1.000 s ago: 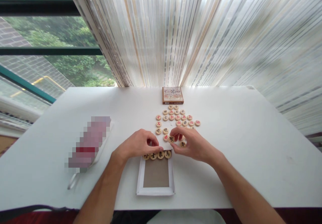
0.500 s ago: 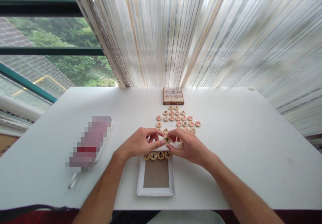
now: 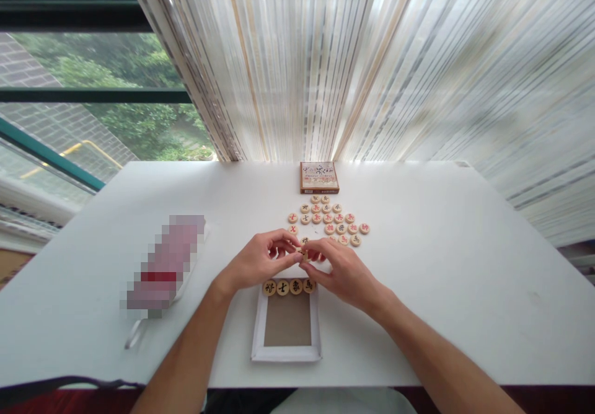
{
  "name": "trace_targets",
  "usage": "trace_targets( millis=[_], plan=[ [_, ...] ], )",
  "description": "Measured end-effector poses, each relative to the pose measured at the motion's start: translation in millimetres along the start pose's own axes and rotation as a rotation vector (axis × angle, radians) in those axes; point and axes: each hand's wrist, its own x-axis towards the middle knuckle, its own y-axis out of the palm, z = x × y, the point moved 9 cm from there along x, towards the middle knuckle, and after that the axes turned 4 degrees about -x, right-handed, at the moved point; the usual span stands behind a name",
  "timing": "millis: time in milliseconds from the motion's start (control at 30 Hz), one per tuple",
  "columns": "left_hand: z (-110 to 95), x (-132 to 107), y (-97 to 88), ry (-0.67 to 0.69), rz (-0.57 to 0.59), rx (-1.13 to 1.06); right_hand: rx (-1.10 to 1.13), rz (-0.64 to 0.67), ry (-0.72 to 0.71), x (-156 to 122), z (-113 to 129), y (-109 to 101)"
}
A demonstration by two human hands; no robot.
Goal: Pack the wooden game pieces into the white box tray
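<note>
Above the white table, my left hand (image 3: 260, 259) and my right hand (image 3: 344, 271) meet fingertip to fingertip around one round Chinese chess piece (image 3: 302, 254). Both hands pinch it, and fingers cover most of its face. Just below them lies a shallow white box tray (image 3: 257, 333) with a brown bottom. A row of several black-lettered chess pieces (image 3: 282, 287) sits along its far end. Beyond my hands, several loose pieces (image 3: 328, 219) with red or black characters lie face up on the table. My fingers hide part of the nearest ones.
A printed Chinese chess box (image 3: 319, 178) stands behind the loose pieces, near the curtain (image 3: 297, 79). To the left lies a blurred-out pink object (image 3: 167, 265) with a strap (image 3: 133, 334). A window is at the far left.
The pinched piece has shifted slightly left and turned, so its character shows less. My right hand has moved left with it. The tray's row looks the same.
</note>
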Motion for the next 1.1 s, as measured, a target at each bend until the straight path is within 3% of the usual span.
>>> trace_targets(
  millis=[633, 1100],
  plan=[
    [-5.7, -3.2, -7.3, 0.029, -0.015, 0.025, -0.015, -0.062, 0.006, -0.7, -5.2, -6.9],
    [-4.7, -3.8, 1.1, 0.023, 0.034, -0.022, -0.027, -0.104, 0.028, -0.2, -4.2, -9.3]
  ],
)
